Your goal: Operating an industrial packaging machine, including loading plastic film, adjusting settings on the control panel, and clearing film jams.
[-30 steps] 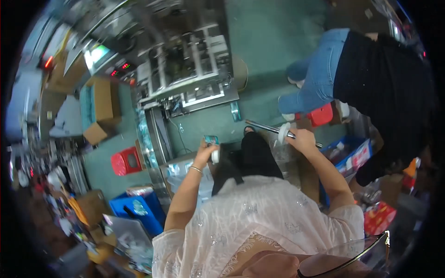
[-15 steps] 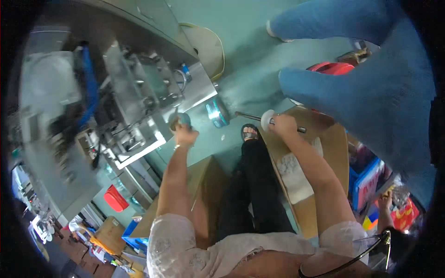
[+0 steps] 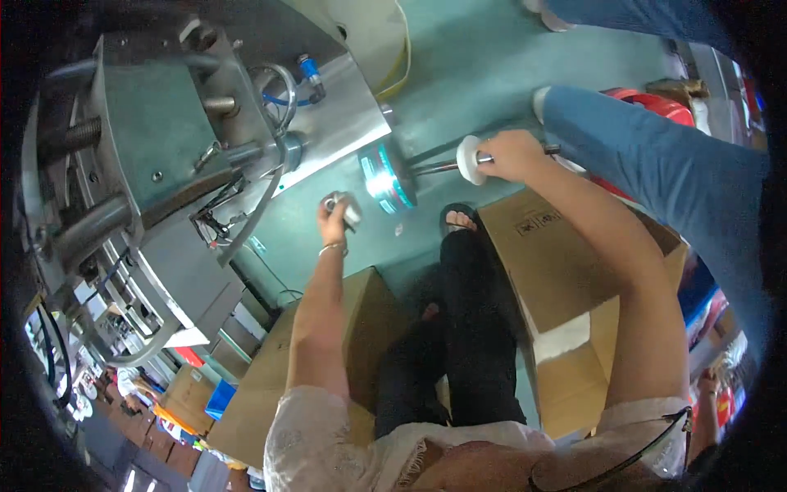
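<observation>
Metal rod (image 3: 438, 167): right of centre in the upper half of the frame, its far end at the edge of the teal roll (image 3: 381, 179); whether they touch is unclear.
Right hand (image 3: 514, 156): fingers clenched round the rod just behind the white collar (image 3: 469, 160).
Left hand (image 3: 330, 223): left of centre, fingers grasping a small pale piece (image 3: 352, 215), its form blurred.
Handling: the rod looks stiff, smooth, fairly heavy, perhaps slippery; best held near the collar.
Teal roll: probably dense, its edges easily scuffed; better gripped round the sides.

A roll (image 3: 382, 179) lies between machine (image 3: 156, 123) and rod (image 3: 437, 168), ahead of the person's legs (image 3: 477, 320).
</observation>
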A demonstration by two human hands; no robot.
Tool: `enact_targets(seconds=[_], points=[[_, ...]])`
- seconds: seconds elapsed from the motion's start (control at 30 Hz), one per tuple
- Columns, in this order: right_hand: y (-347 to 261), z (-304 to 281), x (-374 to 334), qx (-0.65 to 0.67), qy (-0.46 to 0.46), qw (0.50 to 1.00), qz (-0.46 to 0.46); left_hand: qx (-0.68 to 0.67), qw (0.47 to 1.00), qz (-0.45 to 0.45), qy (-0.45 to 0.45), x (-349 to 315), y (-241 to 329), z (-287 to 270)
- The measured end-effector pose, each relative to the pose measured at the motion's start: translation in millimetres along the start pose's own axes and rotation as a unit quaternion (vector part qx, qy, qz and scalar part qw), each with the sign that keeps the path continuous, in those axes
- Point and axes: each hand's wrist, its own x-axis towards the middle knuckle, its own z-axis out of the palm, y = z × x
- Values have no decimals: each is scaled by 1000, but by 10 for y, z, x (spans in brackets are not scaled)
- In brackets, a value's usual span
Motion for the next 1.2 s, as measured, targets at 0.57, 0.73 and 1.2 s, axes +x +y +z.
enact_targets(seconds=[0.57, 0.73, 1.2], points=[[144, 939, 672, 149, 3, 984, -92, -201, 972, -101, -64, 328, -490, 256], [202, 919, 668, 268, -147, 952, -26, -171, 979, -48, -103, 221, -639, 240], [3, 1294, 671, 176, -95, 979, -38, -30, 989, -48, -137, 225, -1055, 614]])
